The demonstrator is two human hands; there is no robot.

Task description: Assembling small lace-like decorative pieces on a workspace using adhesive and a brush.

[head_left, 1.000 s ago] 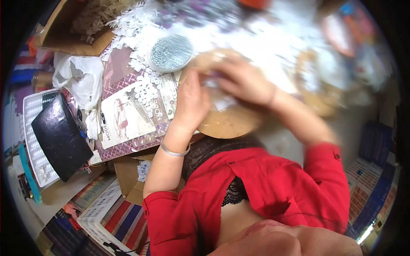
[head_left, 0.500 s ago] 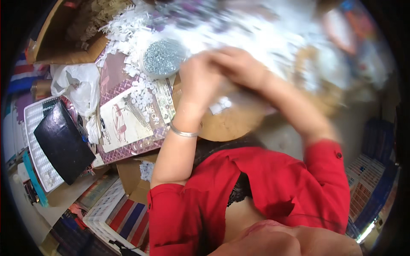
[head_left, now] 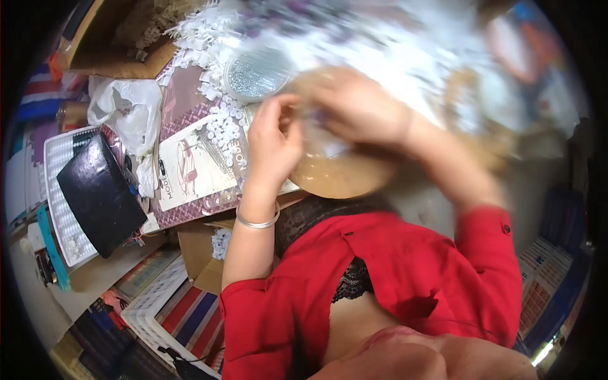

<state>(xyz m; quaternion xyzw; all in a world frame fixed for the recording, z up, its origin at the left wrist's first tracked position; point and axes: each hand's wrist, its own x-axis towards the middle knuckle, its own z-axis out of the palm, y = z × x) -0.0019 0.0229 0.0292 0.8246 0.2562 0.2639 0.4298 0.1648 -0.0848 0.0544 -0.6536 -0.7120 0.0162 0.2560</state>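
Observation:
My left hand (head_left: 275, 139) is raised over the left edge of a round brown board (head_left: 342, 180), its fingers curled toward the thumb. Whatever it grips, if anything, is too small or hidden to make out. Over the board my right hand (head_left: 364, 107) is smeared by motion, and its fingers do not show clearly. Just beyond my left hand stands a clear round tub (head_left: 256, 73) filled with small silvery pieces. Small white round pieces (head_left: 225, 130) lie in a pile to the left. A blurred whitish patch shows on the board under my right hand.
White strip-like pieces (head_left: 202, 41) are heaped across the far side of the table. An open cardboard box (head_left: 149, 60) and a white plastic bag (head_left: 130, 114) are at the left. A black curved object (head_left: 101, 193) lies on a white tray (head_left: 60, 244). A printed sheet (head_left: 196, 171) covers part of the table.
My hands were close together over the board and are now apart. The left one has turned and shifted slightly left and down. The view has shifted a little.

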